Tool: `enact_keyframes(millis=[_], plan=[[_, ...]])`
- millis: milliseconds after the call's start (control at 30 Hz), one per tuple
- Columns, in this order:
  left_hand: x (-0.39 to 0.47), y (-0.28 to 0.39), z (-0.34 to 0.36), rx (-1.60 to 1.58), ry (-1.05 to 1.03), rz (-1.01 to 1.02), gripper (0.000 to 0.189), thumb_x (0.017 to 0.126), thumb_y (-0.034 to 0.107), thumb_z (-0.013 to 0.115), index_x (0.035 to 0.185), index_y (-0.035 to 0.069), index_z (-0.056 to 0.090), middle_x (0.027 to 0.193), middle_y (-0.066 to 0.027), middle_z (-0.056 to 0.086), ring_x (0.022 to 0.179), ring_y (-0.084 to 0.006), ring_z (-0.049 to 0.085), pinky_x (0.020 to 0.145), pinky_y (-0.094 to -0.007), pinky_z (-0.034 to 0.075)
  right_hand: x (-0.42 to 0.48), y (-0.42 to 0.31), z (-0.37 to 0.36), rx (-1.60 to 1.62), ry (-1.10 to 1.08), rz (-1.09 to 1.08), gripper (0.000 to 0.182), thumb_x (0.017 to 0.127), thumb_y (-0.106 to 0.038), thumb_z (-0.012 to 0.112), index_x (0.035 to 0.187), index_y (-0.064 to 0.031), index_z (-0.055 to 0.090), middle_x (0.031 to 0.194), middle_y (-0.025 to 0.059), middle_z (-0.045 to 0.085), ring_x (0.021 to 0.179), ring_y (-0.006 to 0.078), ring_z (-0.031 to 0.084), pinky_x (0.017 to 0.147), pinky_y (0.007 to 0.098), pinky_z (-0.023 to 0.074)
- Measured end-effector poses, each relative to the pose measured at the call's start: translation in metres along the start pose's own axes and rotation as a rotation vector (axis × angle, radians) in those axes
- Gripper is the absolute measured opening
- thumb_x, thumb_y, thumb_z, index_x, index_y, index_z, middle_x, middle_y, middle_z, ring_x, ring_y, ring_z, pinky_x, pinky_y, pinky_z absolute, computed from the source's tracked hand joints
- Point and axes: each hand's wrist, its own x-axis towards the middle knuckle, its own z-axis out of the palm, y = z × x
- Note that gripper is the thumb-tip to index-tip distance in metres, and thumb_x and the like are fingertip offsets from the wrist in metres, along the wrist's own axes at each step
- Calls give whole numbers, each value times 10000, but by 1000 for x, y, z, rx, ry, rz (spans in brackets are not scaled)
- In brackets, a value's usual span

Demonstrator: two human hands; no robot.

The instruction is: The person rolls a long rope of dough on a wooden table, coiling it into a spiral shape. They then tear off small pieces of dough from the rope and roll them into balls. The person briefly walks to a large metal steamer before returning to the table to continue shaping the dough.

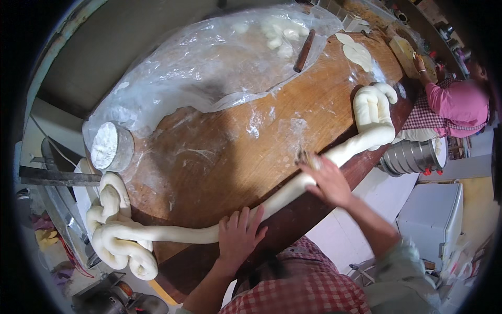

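A long, thick rope of white dough [182, 233] runs along the near edge of the wooden worktable [219, 157]. My left hand [240, 239] lies flat over its middle, fingers a little apart. Farther right, my right hand [331, 182] rests across the same rope, thumb apart; motion blurs its fingertips, and what shows there cannot be made out. At the left end the dough is piled in loose coils [113, 235], some overhanging the table corner. Toward the right end it folds back on itself in a thick bundle [372, 108].
A tub of flour [108, 149] stands at left. Clear plastic sheeting [204, 59] covers dough pieces [284, 39] at the back, a wooden rolling pin [304, 51] on its edge. Flat dough sheets [355, 51] lie beyond. A person in pink [457, 104] works at right beside a metal pot [411, 157].
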Motion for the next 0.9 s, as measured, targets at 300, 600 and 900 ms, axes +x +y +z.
enact_keyframes(millis=[300,600,900], plan=[[-80,-66,-27,-102,-151,-368,692,811,368,757,1405,135,489,887,-100,617,769,-302,656,618,-411,522,49,49,-20,-159,225,-78,423,973,-278,535,1344,-78,555,1417,166,529,1379,332,421,1170,516,258],[-161,-100,-75,-171,-54,-569,716,717,188,831,1357,59,537,940,-170,659,805,-350,654,670,-447,515,141,36,-3,-154,547,0,330,1006,-210,502,1295,-69,581,1275,151,623,1211,339,556,1115,518,323],[-200,-187,-262,657,246,-437,610,787,-1,630,1363,199,600,1011,-149,576,899,-340,569,778,-421,476,5,-117,21,192,170,12,433,889,-157,559,1316,-101,597,1210,166,640,1106,358,596,1005,491,423]])
